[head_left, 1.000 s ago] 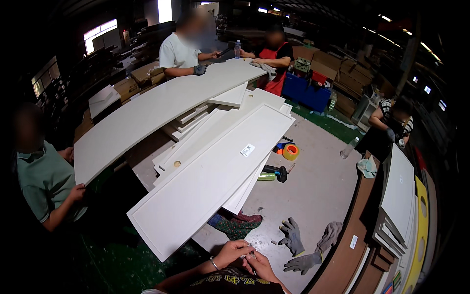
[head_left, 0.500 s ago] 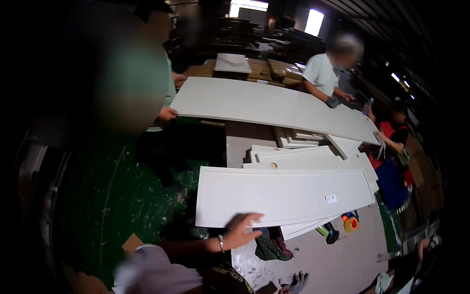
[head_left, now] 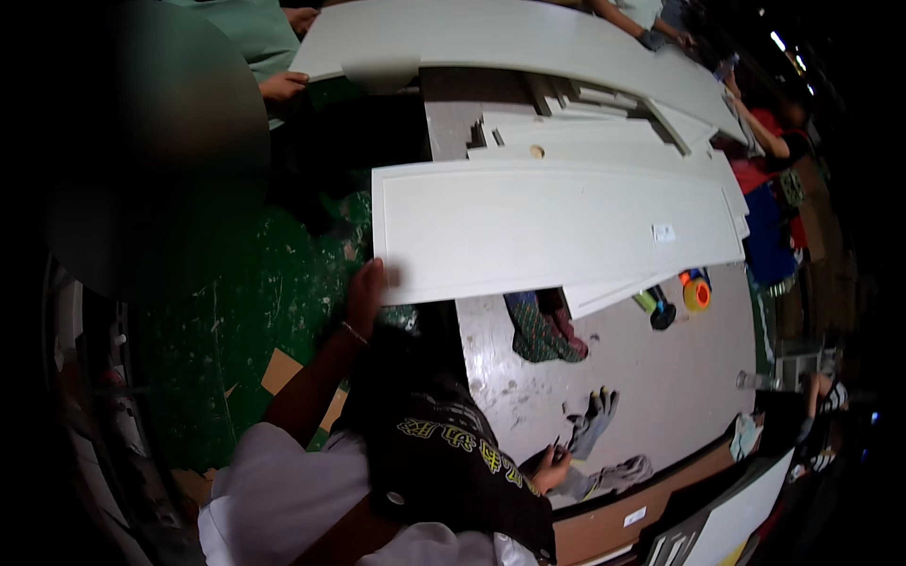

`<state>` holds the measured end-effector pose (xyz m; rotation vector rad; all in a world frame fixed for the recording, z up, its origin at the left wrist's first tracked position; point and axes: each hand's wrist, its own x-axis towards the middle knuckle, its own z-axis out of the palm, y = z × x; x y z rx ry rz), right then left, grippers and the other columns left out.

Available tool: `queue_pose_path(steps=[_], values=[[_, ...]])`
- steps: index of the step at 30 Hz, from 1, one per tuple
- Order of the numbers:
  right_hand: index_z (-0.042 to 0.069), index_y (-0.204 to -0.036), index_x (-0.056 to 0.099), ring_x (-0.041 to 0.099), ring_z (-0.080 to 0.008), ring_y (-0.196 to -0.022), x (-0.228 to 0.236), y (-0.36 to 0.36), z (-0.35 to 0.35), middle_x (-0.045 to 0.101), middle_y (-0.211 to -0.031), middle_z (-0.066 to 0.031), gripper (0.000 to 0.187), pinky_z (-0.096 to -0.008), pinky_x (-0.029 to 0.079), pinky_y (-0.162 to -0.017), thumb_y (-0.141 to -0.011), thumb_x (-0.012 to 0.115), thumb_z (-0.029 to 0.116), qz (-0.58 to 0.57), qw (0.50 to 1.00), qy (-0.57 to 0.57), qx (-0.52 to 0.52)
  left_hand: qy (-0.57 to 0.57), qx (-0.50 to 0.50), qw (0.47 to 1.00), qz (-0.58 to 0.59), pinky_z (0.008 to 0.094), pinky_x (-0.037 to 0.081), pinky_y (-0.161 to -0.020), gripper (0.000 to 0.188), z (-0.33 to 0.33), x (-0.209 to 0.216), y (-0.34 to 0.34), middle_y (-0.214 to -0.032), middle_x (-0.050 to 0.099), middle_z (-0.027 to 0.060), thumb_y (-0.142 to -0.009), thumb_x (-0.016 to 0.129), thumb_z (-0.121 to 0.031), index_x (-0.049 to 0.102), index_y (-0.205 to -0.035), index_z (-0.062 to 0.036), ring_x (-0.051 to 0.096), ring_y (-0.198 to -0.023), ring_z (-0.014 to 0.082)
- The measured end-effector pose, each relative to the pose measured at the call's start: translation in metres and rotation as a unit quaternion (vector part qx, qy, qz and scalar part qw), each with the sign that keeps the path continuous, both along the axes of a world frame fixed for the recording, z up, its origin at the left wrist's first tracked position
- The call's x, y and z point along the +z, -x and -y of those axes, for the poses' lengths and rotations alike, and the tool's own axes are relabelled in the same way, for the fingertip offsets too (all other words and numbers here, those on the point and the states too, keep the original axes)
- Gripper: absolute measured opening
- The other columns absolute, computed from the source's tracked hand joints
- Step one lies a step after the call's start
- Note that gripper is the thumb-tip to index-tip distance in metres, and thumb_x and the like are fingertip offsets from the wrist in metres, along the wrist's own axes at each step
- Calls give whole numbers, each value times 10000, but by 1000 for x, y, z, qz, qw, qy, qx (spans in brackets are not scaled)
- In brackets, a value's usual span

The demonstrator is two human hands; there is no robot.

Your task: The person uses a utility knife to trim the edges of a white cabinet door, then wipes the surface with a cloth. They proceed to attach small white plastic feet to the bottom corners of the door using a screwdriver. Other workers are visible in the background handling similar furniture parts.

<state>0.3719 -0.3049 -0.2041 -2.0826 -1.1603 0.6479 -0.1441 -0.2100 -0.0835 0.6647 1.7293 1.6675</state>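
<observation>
A white panel (head_left: 557, 222) with a raised border and a small label lies on top of a stack of white boards (head_left: 585, 141). At its near left corner is my left hand (head_left: 366, 291), a bracelet on the wrist and the fingers closed at the panel's edge. My right hand (head_left: 550, 472) is low over the near part of the table, partly hidden by a dark apron (head_left: 453, 462). Its fingers are pinched round something small and dark that I cannot make out. Grey work gloves (head_left: 595, 424) lie beside that hand.
Other people's hands (head_left: 286, 87) hold a long white board (head_left: 491, 38) across the far side. On the table (head_left: 651, 377) are patterned cloth sleeves (head_left: 538, 330), an orange tape roll (head_left: 696, 294) and a green and black tool (head_left: 659, 307). Cardboard scraps (head_left: 280, 370) lie on the green floor.
My left hand has gone from spread over the panel's near edge to its left corner, where it closes. The view has tipped downward, showing more of the apron and my right hand.
</observation>
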Motion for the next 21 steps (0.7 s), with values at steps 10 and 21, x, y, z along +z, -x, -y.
queue_pose_path(steps=[10,21], values=[[-57,-1054,607,641,-186,-891,-3,-13,-12,655,-1005,-125,240,-283,531,-777,-896,654,118,-118,986,-63,-104,29,-124,982,142,241,469,-701,296,10,15,33,-977,620,28,-1006,471,-275,571,-1140,-31,585,-827,107],[15,-979,644,594,-369,-895,42,18,-53,624,-917,-181,156,-387,479,-822,-860,661,115,88,981,-158,70,54,-190,966,167,201,411,-478,197,52,24,45,-782,618,7,-923,597,-172,637,-1025,-9,543,-599,77]])
